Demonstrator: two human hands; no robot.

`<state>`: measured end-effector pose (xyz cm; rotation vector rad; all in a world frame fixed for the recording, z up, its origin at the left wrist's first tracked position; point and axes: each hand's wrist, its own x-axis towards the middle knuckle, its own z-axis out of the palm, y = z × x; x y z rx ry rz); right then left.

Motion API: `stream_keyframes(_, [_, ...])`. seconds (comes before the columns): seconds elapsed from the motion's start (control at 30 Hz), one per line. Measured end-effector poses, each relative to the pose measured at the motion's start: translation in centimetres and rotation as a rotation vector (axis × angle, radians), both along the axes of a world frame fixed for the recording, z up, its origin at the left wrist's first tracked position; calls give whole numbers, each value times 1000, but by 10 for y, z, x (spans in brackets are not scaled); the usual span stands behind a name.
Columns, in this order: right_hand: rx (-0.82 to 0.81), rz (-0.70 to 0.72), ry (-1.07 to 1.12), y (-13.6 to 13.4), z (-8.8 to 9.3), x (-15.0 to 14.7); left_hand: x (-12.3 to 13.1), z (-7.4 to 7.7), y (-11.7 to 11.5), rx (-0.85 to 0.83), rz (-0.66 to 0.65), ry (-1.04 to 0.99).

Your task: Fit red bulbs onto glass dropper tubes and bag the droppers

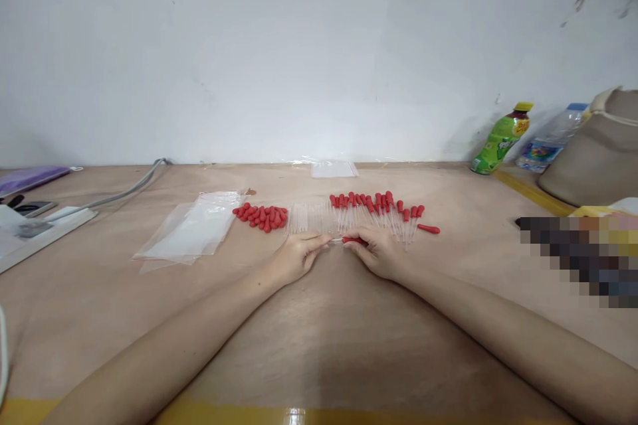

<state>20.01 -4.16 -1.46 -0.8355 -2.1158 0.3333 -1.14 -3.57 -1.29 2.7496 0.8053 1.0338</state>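
Note:
My left hand (299, 257) pinches a thin clear glass dropper tube (337, 240) over the middle of the table. My right hand (375, 251) is closed on a red rubber bulb (353, 240) at the tube's right end; fingers partly hide the joint, so I cannot tell how far the bulb sits on it. Just beyond my hands lies a row of bare glass tubes (309, 218). Left of that row is a pile of loose red bulbs (262, 216). To the right lie several droppers with red bulbs (379, 204), and one red bulb (428, 229) lies apart.
Clear plastic bags (192, 229) lie at left, another bag (333, 169) by the wall. A power strip (64, 229) with a grey cable (124, 187) is far left. A green bottle (501, 141), a clear bottle (551, 143) and a beige bag (593, 153) stand at right.

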Motion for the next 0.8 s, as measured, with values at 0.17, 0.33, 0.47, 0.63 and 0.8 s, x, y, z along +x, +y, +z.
stream_keyframes(0.17, [50, 54, -2, -2, -2, 0, -2, -2, 0, 61, 1, 92])
stream_keyframes(0.33, [120, 55, -65, -3, -3, -1, -2, 1, -5, 148, 99, 261])
stream_keyframes(0.47, [162, 42, -119, -4, -1, -2, 1, 2, -8, 210, 133, 296])
stream_keyframes(0.63, [116, 59, -126, -1, 3, 0, 1, -2, -8, 250, 134, 163])
stream_keyframes(0.8, [59, -16, -58, 3, -2, 8, -2, -6, -6, 220, 146, 82])
